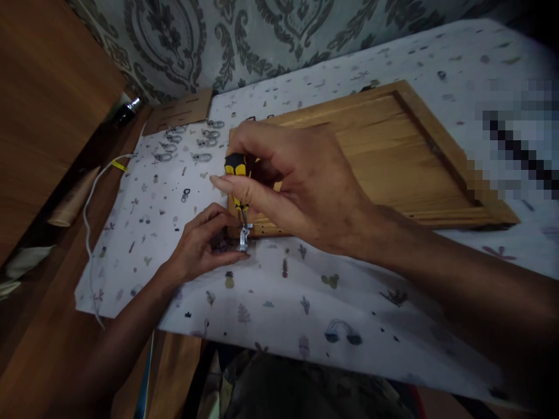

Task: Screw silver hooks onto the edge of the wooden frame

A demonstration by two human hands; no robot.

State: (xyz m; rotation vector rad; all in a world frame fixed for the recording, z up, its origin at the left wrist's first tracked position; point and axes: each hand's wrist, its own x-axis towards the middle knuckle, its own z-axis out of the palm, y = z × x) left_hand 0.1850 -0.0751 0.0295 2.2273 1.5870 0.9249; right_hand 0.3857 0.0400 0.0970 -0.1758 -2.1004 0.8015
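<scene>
My right hand (301, 180) is closed round the handle of a screwdriver (237, 166) with black and yellow grips. The screwdriver points down, its shaft tip on a small silver metal fitting (244, 238). That fitting sits at the near left corner of a framed wooden panel (393, 157), jutting past its edge. My left hand (203, 241) pinches the fitting, with forefinger on the panel side and thumb below. Part of the panel lies hidden under my right hand. Whether a screw is under the tip, I cannot tell.
Several loop-shaped metal fittings (201, 157) lie back left on the patterned cloth (271, 302), beside a slotted piece of cardboard (179, 110). A pale cord (86, 218) runs down the left edge. Behind is a patterned wall (244, 35). The far right is pixelated.
</scene>
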